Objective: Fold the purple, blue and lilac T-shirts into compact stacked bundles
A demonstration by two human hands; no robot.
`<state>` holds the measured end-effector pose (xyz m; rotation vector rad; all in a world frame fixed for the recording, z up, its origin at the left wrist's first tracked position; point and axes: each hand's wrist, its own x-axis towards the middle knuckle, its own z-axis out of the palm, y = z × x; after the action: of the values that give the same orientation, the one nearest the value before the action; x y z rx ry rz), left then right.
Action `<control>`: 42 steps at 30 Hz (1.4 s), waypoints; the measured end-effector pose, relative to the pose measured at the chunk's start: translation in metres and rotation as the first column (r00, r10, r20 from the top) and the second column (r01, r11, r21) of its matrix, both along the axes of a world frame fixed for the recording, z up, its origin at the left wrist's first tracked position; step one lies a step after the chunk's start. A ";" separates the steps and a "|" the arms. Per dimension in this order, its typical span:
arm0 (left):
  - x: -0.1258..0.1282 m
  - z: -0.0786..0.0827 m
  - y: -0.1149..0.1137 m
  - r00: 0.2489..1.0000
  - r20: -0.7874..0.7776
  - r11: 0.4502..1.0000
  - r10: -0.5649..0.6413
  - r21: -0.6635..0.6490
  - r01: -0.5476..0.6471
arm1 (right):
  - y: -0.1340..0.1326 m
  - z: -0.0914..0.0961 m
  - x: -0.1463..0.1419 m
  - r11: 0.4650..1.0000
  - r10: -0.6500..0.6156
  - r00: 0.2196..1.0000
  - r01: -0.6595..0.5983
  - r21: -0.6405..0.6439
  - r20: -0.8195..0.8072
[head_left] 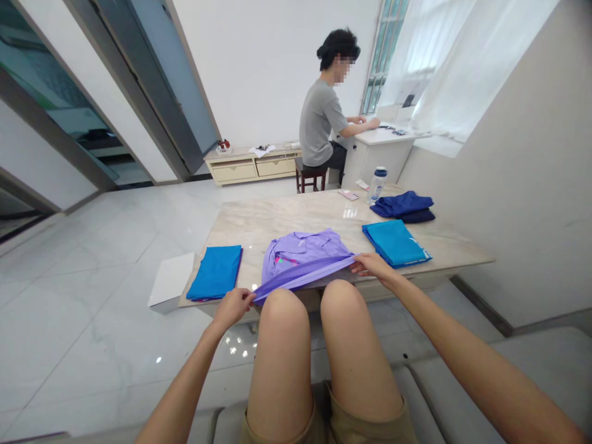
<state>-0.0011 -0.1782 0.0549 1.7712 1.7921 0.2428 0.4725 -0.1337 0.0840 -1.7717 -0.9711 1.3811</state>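
My left hand (234,306) and right hand (372,265) each pinch one end of the purple shirt (303,256), which lies on the near edge of the table (296,216). I should keep this edge tight and level, I think, so the fold lands flat.

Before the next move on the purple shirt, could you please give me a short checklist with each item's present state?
1. Left hand grips the hem: ok.
2. Right hand grips the hem: ok.
3. Purple shirt lies on the table: ok.
4. Hem held level: not ok, the left end hangs lower, off the edge.
5. Apart from the blue stack and teal stack: ok.
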 end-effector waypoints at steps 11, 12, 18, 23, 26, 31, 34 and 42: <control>0.046 -0.002 0.094 0.976 0.141 0.979 -0.164 0.147 0.143 | 0.041 -0.038 0.020 0.940 0.207 0.611 -0.340 0.017 0.764; 0.058 -0.005 0.109 0.973 0.134 0.969 -0.186 0.192 0.159 | 0.045 -0.036 0.012 0.930 0.237 0.564 -0.366 -0.018 0.791; 0.124 -0.045 0.196 0.949 0.005 0.866 -0.315 0.411 0.285 | 0.039 -0.048 -0.025 0.916 0.291 0.222 -0.345 -0.204 0.931; 0.161 -0.063 0.265 0.918 -0.106 0.801 -0.383 0.456 0.387 | 0.027 -0.073 -0.007 0.941 0.206 0.249 -0.314 -0.123 0.946; 0.179 -0.066 0.289 0.878 -0.065 0.787 -0.473 0.418 0.455 | 0.022 -0.087 0.007 0.928 0.203 0.349 -0.365 -0.066 0.915; 0.190 -0.071 0.299 0.819 0.013 0.774 -0.574 0.334 0.538 | 0.024 -0.093 0.020 0.879 0.225 0.475 -0.475 0.033 0.851; 0.181 -0.068 0.297 0.819 0.055 0.795 -0.572 0.283 0.536 | 0.033 -0.081 0.022 0.853 0.177 0.517 -0.505 0.131 0.838; 0.131 0.015 0.240 0.841 0.129 0.839 -0.525 0.242 0.487 | 0.049 0.016 -0.002 0.713 -0.077 0.735 -0.431 0.552 0.673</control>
<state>0.1297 0.0621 0.0702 2.2130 1.1356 0.3682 0.4704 -0.0844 0.1004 -1.5671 -1.8148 0.3018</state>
